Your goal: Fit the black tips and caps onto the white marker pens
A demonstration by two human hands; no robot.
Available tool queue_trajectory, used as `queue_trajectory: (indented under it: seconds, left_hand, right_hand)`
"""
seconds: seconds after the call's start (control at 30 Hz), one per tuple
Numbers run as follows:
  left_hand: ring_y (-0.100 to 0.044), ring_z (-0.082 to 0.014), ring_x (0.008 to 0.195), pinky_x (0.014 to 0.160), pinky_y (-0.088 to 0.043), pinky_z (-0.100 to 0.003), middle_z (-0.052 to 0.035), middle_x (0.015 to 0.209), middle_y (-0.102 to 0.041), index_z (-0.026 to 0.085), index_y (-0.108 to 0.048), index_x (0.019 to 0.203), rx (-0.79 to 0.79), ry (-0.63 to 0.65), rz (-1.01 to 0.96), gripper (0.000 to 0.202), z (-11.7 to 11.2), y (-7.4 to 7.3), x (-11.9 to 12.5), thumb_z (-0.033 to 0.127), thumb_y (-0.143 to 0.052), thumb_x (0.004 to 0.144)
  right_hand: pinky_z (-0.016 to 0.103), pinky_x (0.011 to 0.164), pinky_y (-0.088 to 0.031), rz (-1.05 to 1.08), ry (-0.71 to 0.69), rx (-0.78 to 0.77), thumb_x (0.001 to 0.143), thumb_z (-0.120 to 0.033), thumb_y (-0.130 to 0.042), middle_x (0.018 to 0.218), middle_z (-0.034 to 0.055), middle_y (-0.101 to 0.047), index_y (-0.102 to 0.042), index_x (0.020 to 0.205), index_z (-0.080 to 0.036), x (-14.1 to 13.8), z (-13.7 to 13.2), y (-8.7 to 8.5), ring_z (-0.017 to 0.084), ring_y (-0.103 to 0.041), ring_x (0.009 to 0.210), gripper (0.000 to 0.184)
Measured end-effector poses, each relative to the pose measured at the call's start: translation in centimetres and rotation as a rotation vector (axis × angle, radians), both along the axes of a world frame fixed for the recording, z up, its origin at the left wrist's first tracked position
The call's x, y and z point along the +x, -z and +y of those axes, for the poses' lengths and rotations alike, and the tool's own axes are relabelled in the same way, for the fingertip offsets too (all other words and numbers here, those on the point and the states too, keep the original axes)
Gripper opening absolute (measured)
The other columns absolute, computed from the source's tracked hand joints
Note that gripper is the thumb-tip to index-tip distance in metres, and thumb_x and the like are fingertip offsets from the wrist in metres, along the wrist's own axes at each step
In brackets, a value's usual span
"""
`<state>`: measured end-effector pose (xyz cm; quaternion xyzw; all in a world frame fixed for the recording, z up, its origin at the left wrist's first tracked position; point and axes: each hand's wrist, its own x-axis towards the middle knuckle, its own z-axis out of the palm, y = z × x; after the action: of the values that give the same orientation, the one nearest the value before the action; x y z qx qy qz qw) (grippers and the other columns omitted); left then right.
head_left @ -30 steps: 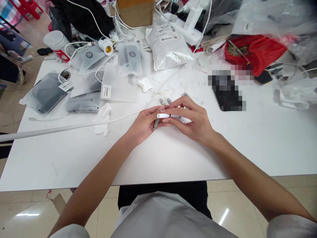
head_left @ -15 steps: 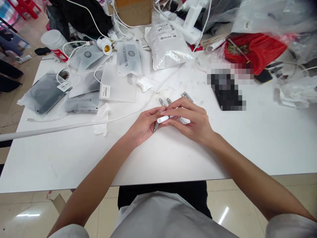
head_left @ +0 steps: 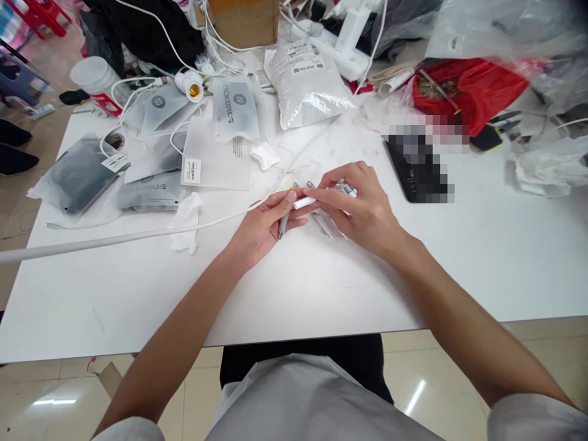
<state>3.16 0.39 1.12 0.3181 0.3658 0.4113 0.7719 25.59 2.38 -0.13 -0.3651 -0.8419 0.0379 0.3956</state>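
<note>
Both of my hands meet over the middle of the white table (head_left: pixel 482 257). My left hand (head_left: pixel 261 225) is closed around a grey pen-like stick (head_left: pixel 282 225) that points down toward me. My right hand (head_left: pixel 362 211) pinches a short white cylinder (head_left: pixel 304 201) between thumb and fingers, and its tip touches my left fingertips. A few more grey pen-like sticks (head_left: pixel 324 224) lie on the table under and behind my right hand, partly hidden by it.
A long white tube (head_left: pixel 92 242) and a white cable (head_left: pixel 257 205) cross the table to the left. Grey and frosted pouches (head_left: pixel 151 190), a silver bag (head_left: pixel 305 86), a lamp socket (head_left: pixel 189 86), a cardboard box (head_left: pixel 243 18) and a red bag (head_left: pixel 463 92) crowd the far side.
My right hand has lifted and drawn back slightly with the white cylinder, uncovering the grey sticks on the table. The view has shifted a little.
</note>
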Motion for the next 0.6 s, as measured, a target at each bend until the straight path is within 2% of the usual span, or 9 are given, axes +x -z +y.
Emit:
queue_trajectory:
  seconds: [0.1,0.33,0.43,0.6]
  left_hand:
    - [-0.071,-0.0304,0.137,0.100,-0.062,-0.030,-0.0057,0.135,-0.078,0.024,-0.085,0.112,-0.008,-0.007,0.002,0.025,0.0,0.1,-0.1,0.040,-0.087,0.093]
    - [-0.076,-0.0274,0.128,0.103,-0.061,-0.032,-0.0116,0.129,-0.081,0.020,-0.086,0.111,-0.033,0.001,0.026,0.026,0.2,0.8,-0.2,0.036,-0.090,0.091]
    - [-0.077,-0.0265,0.125,0.102,-0.060,-0.032,-0.0119,0.126,-0.082,0.020,-0.085,0.111,-0.045,0.037,0.021,0.028,0.2,1.1,-0.1,0.035,-0.091,0.089]
    - [-0.078,-0.0246,0.120,0.100,-0.060,-0.031,-0.0111,0.124,-0.083,0.020,-0.086,0.109,-0.038,0.061,0.024,0.027,0.0,1.1,0.1,0.036,-0.091,0.089]
  right_hand:
    - [0.049,0.092,-0.051,-0.025,0.012,0.009,0.105,-0.021,-0.063,0.113,0.0051,-0.071,-0.076,0.126,-0.040,0.8,0.5,0.2,0.027,-0.065,0.102,0.031]
    - [0.045,0.081,-0.053,-0.025,-0.005,0.092,0.106,-0.015,-0.057,0.114,0.0052,-0.070,-0.074,0.130,-0.042,1.6,0.5,-0.3,0.026,-0.067,0.097,0.040]
    - [0.047,0.082,-0.052,-0.029,-0.022,0.127,0.106,-0.014,-0.058,0.115,0.0057,-0.072,-0.074,0.128,-0.041,1.3,0.0,-0.9,0.027,-0.067,0.098,0.038]
    - [0.050,0.084,-0.053,0.032,-0.023,0.085,0.106,-0.019,-0.063,0.115,0.0045,-0.075,-0.076,0.120,-0.040,1.1,-0.3,-1.1,0.027,-0.070,0.099,0.029]
